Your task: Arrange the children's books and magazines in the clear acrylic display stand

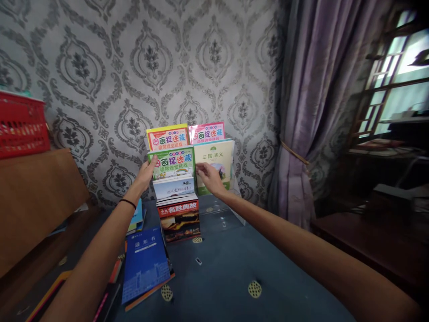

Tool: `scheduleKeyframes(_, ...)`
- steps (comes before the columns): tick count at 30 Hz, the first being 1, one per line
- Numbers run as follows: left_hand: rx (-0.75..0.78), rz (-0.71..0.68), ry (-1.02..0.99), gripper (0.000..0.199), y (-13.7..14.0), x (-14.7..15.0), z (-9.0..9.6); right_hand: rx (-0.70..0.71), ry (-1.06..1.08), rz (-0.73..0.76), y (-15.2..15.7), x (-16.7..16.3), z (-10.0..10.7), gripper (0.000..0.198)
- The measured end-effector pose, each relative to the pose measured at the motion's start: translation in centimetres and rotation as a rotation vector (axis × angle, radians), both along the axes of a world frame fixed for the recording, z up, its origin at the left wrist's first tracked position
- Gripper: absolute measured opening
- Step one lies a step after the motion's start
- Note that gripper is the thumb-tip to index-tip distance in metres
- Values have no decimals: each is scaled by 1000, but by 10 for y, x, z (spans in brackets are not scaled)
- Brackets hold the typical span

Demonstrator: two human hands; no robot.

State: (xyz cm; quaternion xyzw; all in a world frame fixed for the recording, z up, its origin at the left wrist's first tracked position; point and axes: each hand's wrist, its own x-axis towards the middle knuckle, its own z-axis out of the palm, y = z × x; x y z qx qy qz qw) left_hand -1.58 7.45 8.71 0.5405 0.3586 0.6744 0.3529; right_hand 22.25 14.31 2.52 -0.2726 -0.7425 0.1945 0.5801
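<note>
A green-covered picture book (172,163) stands upright in a stepped, clear display rack (223,212). My left hand (146,174) grips its left edge, the thumb over the cover. My right hand (209,178) is closed at its right edge; the fingertips are partly hidden. Behind the green book stands a yellow-bordered book (167,134), and to its right a pink book (208,129). The cream book (216,163) is just behind my right hand. In front of the green book are a pale blue-and-white book (174,190) and a red-topped book (179,219).
A blue booklet (145,264) lies on other books at the front left of the dark cloth-covered table (228,273). A cardboard box (36,201) carries a red basket (22,125) at the left. Patterned wall and a purple curtain (301,112) stand behind.
</note>
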Motion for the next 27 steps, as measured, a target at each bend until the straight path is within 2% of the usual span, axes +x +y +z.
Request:
scheduleKeyframes(6,31,48,19,53,3,3,-4,28,-90,-41,-6,-1,-11,42)
scheduleKeyframes(12,51,102,-21,57,8,7,-9,22,-107,-55,-9,-1,-7,43)
scheduleKeyframes(19,86,74,18,60,7,7,-9,46,-202,-78,-16,3,-2,38)
scheduleKeyframes(23,110,103,20,62,8,1,-10,163,-223,-99,-20,12,10,36)
scheduleKeyframes(27,125,201,42,61,10,-5,-4,386,-223,-169,-18,25,37,32)
